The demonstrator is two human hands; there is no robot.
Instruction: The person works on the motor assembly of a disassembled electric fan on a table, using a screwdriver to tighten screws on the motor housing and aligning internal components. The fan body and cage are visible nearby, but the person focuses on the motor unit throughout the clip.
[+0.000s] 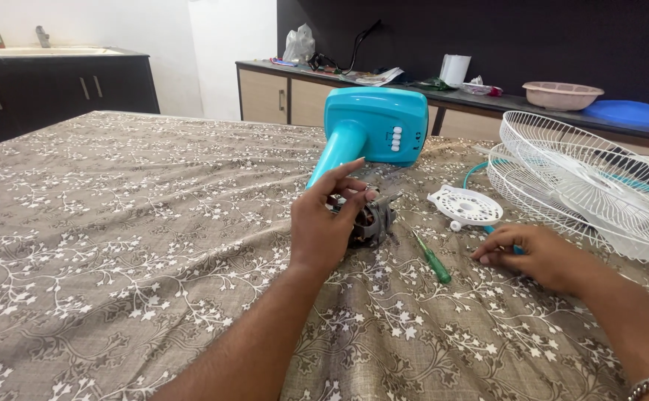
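Teal fan stand [372, 126] far, left hand [323, 226] loosely cupping bare motor [369, 223], right hand [540, 256] flat nr screwdriver [433, 258], empty; steady motor w/ firmer grip.

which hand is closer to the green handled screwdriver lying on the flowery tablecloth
Right. The right hand rests flat just right of the green-handled screwdriver, apart from it. The left hand is left of it, fingers on the exposed fan motor.
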